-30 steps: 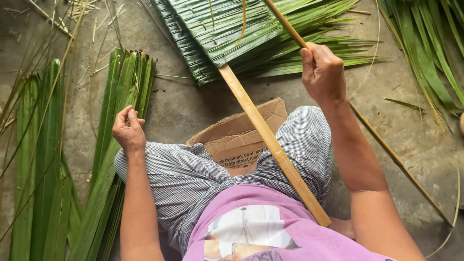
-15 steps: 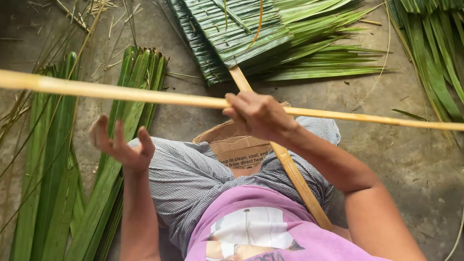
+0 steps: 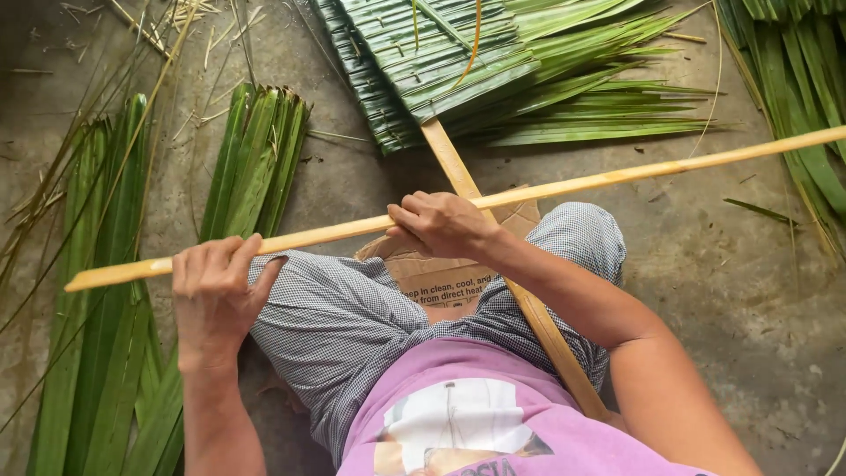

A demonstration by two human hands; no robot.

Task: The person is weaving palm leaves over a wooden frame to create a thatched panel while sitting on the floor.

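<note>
A long thin bamboo stick (image 3: pixel 599 181) lies across my knees, running from lower left up to the right edge. My right hand (image 3: pixel 441 225) grips it near its middle. My left hand (image 3: pixel 211 286) is closed around it close to its left end. Beneath it a wider flat bamboo slat (image 3: pixel 538 322) runs from my lap up under a sewn panel of folded green palm leaves (image 3: pixel 441 62).
I sit on a flattened cardboard box (image 3: pixel 441 282) on a concrete floor. A bundle of long green leaves (image 3: pixel 251 167) lies at my left, more leaves (image 3: pixel 84 291) further left, and loose fronds (image 3: pixel 793 79) at the upper right.
My right hand swung the thin stick from pointing away to lying across my knees and lowered it. My left hand rose from the leaf bundle, opened, then closed on the stick's left end.
</note>
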